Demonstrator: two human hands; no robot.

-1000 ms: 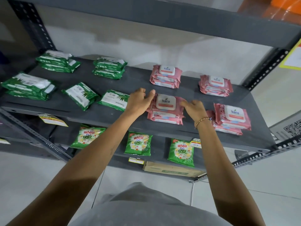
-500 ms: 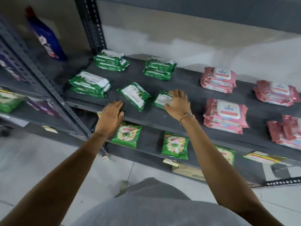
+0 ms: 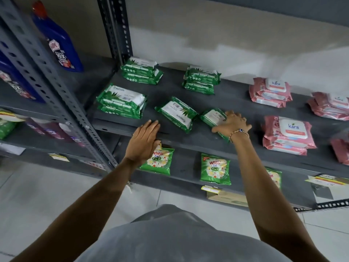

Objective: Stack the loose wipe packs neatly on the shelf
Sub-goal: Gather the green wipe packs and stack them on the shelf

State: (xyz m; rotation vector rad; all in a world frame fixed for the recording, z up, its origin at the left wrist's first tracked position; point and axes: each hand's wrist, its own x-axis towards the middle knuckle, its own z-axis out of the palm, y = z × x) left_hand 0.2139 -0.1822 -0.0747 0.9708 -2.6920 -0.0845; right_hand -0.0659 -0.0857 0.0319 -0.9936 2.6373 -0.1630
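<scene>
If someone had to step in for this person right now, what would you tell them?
Right hand rests on one loose green pack, no firm grip visible.
Left hand is open and empty at the shelf's front edge.
A second loose green pack lies askew between them.
Done: three green stacks and the pink stacks look tidy.
Left: stack the two loose green packs.

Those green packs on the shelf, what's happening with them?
A person is tidying wipes. The right hand rests on one loose green pack; another loose green pack lies askew beside it. The left hand hovers open at the shelf edge. Other green and pink packs are already stacked.
</scene>
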